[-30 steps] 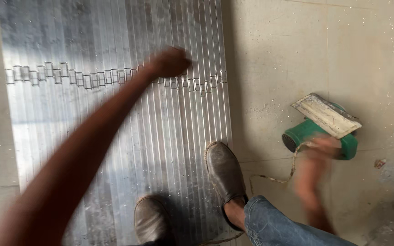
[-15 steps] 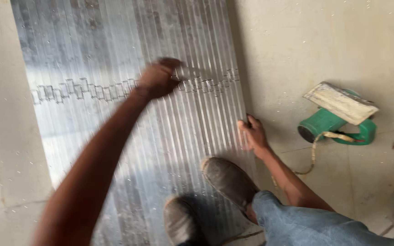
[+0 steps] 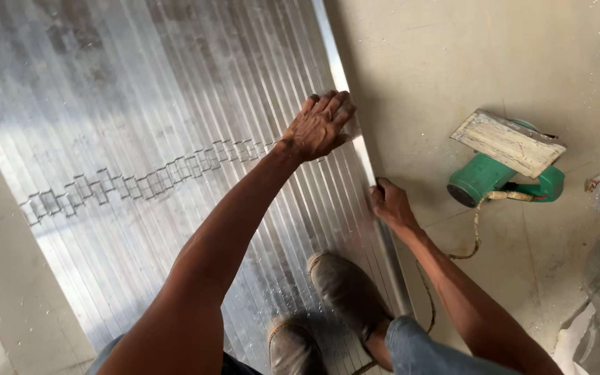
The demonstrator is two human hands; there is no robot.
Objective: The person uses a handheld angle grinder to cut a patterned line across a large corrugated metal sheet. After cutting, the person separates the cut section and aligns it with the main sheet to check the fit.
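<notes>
A wide bed of long ribbed aluminium strips (image 3: 140, 139) lies side by side on the floor, with a zigzag line of notches across it. My left hand (image 3: 319, 126) rests palm down, fingers spread, on the strips near their right edge. My right hand (image 3: 390, 205) grips the outermost strip (image 3: 355, 132) at the right edge, fingers curled around it. Both my shoes (image 3: 345, 292) stand on the strips at the bottom.
A green power tool (image 3: 484, 179) with a pale wooden board (image 3: 508, 142) on top lies on the beige floor (image 3: 418, 62) to the right, its cord trailing toward me. Metal shavings and debris litter the far right edge.
My left hand slid right along the strips to the right edge. My right hand came from beside the green tool to the outer strip's edge and closed on it.
</notes>
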